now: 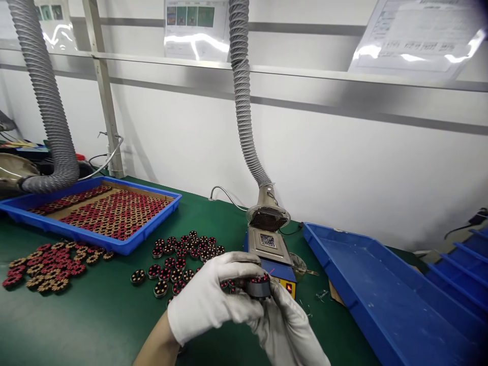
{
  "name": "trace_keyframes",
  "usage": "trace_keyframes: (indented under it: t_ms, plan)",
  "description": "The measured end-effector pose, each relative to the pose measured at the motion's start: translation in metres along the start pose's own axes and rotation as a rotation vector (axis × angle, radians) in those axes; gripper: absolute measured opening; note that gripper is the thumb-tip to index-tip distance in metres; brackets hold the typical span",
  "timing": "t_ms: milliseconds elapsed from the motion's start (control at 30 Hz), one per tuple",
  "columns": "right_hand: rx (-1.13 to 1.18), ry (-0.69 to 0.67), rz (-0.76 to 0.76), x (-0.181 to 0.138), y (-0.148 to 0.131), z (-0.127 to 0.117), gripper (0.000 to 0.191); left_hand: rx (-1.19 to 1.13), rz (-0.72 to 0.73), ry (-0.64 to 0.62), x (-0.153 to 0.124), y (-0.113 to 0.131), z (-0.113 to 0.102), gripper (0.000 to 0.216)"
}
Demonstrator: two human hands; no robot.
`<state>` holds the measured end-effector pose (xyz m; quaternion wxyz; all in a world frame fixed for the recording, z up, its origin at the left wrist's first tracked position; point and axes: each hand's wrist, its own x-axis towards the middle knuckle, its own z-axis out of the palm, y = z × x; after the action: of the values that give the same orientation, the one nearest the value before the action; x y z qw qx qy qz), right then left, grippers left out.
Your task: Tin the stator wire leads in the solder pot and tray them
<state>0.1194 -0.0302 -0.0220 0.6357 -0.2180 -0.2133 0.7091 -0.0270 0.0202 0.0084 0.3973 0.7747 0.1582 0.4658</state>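
Note:
In front of me, a black round motor part (258,288) with red pieces on its top is held up over the bench. My left hand (215,295), in a white glove, grips it from the left with curled fingers. My right hand (287,325), also gloved, closes on its right side and underside; some of those fingers are hidden. Behind my left hand lie several similar round parts (179,262), dark-rimmed with red or tan tops. A soldering pot or hot plate with a square metal top (269,244) and a blue-and-yellow body stands just beyond my hands.
A blue tray (152,226) at left holds rows of red and tan flower-shaped cores, with a loose pile of cores (49,267) before it. At right lies a large blue tray (381,284) beside stacked blue trays (463,269). A grey extraction hose (244,101) hangs over the heater.

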Motion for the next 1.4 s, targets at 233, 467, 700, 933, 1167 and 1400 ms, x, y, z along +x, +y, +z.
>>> trace_keyframes:
  t_ms: [233,467,700,933,1167,1400]
  plan:
    - [-0.035,0.002,0.029,0.001,0.000,0.011,0.027,-0.139,-0.114,0.092,0.002,-0.001,0.002,0.024]
    - [-0.103,0.012,-0.019,0.002,0.003,0.023,0.029,-0.367,-0.222,0.491,0.004,0.000,0.005,0.015]
    - [-0.063,0.034,-0.112,0.001,0.007,0.028,0.030,-0.342,-0.277,0.206,0.006,0.003,0.009,0.021]
    - [-0.028,0.031,-0.041,-0.001,0.002,0.023,0.033,-0.336,-0.222,0.479,0.005,0.003,0.002,0.019]
    - [0.030,-0.068,-0.033,0.000,0.003,0.019,0.028,-0.421,-0.227,0.278,0.006,0.002,0.010,0.019]
    - [0.077,-0.164,0.048,0.001,-0.003,0.013,0.024,-0.171,-0.173,0.339,0.002,0.010,0.004,0.031]
